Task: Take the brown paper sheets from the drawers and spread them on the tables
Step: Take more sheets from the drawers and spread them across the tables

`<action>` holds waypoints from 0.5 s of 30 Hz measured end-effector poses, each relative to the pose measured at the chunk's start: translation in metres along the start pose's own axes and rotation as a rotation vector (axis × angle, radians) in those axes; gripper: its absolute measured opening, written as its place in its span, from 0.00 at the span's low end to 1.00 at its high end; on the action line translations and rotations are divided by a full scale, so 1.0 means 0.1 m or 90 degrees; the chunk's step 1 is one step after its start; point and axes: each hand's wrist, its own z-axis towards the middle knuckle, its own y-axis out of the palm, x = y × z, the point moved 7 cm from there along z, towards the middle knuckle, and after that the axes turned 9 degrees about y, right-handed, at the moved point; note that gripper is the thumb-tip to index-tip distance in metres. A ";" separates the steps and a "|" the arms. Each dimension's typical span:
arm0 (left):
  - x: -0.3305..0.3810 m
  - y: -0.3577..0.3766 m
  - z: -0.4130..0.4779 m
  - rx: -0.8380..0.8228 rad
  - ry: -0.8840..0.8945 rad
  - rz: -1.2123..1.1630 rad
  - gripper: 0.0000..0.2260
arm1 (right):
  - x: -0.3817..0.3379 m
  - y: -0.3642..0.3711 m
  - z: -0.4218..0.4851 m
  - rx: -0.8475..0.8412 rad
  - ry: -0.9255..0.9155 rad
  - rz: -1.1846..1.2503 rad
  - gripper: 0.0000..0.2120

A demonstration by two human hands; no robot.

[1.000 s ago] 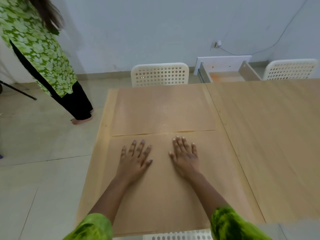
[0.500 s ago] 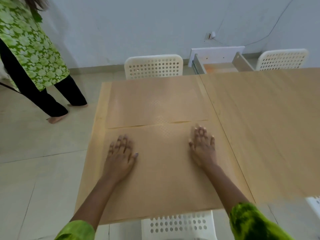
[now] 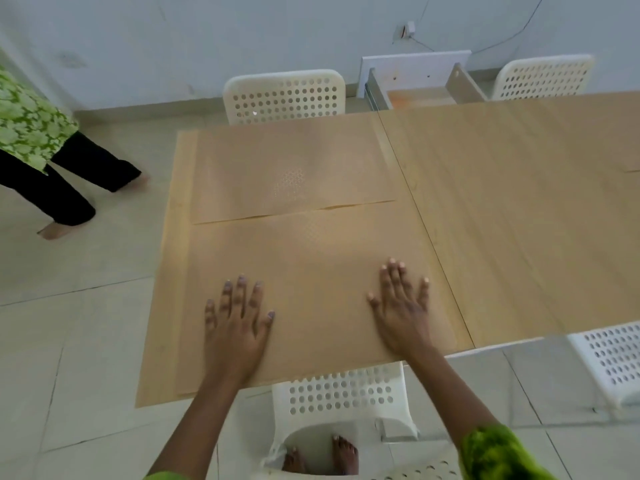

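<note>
My L hand (image 3: 235,327) & R hand (image 3: 403,306) both flat, fingers straight, palms pressing near brown paper sheet (image 3: 311,258) on left table (image 3: 169,271); nothing grasped. Sheet's long axis runs L–R under both palms. R hand nearer right table (image 3: 519,220), prob. next to cover.

No readable text, label or number anywhere (the wall fitting seems too blurred).
</note>
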 end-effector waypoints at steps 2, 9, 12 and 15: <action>-0.19 -0.03 -0.05 -0.004 -0.039 0.002 0.35 | 0.18 -0.03 0.03 0.010 0.023 -0.007 0.40; -0.41 -0.09 -0.16 -0.021 -0.113 0.002 0.38 | 0.22 -0.10 0.00 0.001 0.008 -0.019 0.39; -0.47 -0.12 -0.19 -0.018 -0.116 0.027 0.44 | 0.22 -0.10 -0.01 -0.010 0.004 -0.021 0.38; -0.51 -0.16 -0.20 -0.038 -0.105 0.064 0.44 | 0.21 -0.13 -0.02 -0.032 0.010 -0.019 0.35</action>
